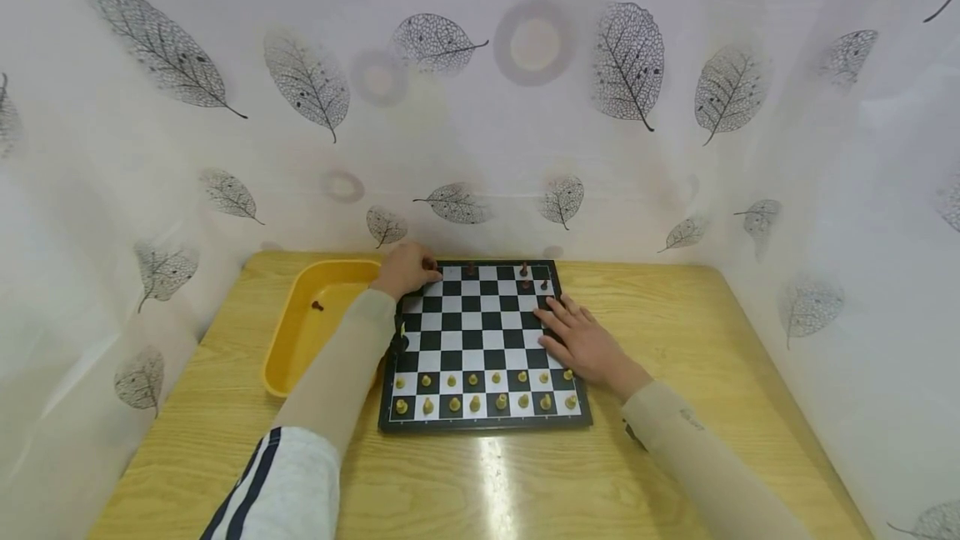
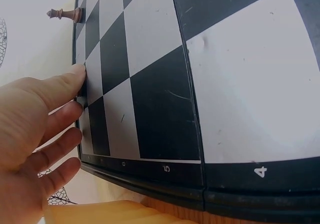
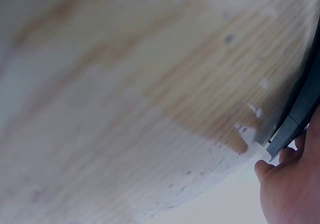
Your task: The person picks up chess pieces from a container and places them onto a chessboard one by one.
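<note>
My left hand point(image 1: 406, 269) is at the far left corner of the chessboard point(image 1: 483, 321), thumb and fingers pinching a small dark chess piece point(image 1: 429, 263). In the left wrist view its thumb and fingertips come right up to the board's edge, and the piece is mostly hidden. A brown queen point(image 2: 65, 14) stands on the back row beyond the thumb. My right hand point(image 1: 585, 346) rests with spread, fairly straight fingers on the board's right edge. Several brown pieces point(image 1: 524, 270) stand at the far right. Two rows of gold pieces point(image 1: 475, 402) stand on the near side.
A yellow tray point(image 1: 281, 348) sits left of the board, partly behind my left arm, with a brown piece point(image 1: 317, 305) lying in it. The wooden table point(image 1: 420, 482) meets leaf-patterned sheeting point(image 1: 480, 148) at the back and sides.
</note>
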